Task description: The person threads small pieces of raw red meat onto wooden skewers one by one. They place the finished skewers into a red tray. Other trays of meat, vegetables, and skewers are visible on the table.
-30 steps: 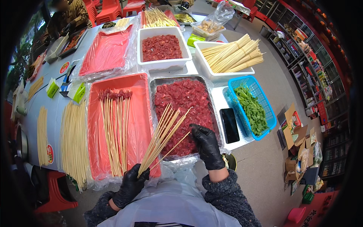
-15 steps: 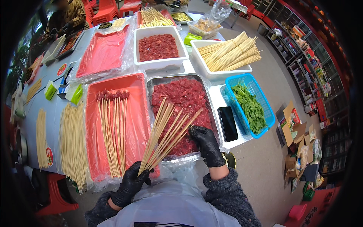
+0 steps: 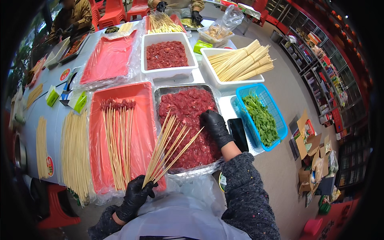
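Your skewering station: sticks fanned in the left hand, right hand down in the meat.

The long bench (image 3: 56, 120) keeps everything within your reach. The red tray (image 3: 140, 120), lined with clear film, sits on your left and holds finished skewers (image 3: 118, 132), meat ends pointing away from you. The steel tray of chopped red meat (image 3: 188, 120) lies just beside it, right in front of you. Spare bare sticks (image 3: 76, 148) wait on the bench further left. Your left hand (image 3: 136, 196) has its fingers wrapped tight round the base of a bundle of bamboo sticks (image 3: 170, 146), tips fanning over the meat. Your right hand (image 3: 216, 126) rests on the meat, fingers curled down into it; whether they pinch a piece, you cannot tell.
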Available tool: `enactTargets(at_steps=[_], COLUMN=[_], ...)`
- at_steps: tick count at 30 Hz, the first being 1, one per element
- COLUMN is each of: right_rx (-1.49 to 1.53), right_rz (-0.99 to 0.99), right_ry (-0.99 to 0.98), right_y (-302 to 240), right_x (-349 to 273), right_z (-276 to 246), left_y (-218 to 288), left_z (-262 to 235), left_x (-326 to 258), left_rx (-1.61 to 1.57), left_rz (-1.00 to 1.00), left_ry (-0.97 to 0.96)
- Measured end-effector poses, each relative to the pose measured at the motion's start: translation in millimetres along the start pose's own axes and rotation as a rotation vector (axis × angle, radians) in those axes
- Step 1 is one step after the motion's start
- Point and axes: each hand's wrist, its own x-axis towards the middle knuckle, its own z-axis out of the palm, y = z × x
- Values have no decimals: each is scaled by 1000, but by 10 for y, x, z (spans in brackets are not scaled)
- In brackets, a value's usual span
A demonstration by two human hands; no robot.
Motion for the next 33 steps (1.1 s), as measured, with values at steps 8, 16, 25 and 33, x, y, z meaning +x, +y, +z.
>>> enactTargets(at_steps=[8, 16, 25, 33], right_rx=[928, 1889, 1705, 1557], right_rz=[383, 852, 723, 664], right_ry=[27, 139, 176, 200], right_y=[-388, -723, -840, -862], right_x=[-231, -687, -700, -709], right_z=[-403, -552, -610, -645], left_y=[51, 104, 80, 65], left_z=[-4, 30, 11, 2], left_x=[-17, -4, -5, -7], left_rx=[20, 161, 179, 330], left_rz=[62, 120, 127, 196], left_ry=[67, 96, 83, 116])
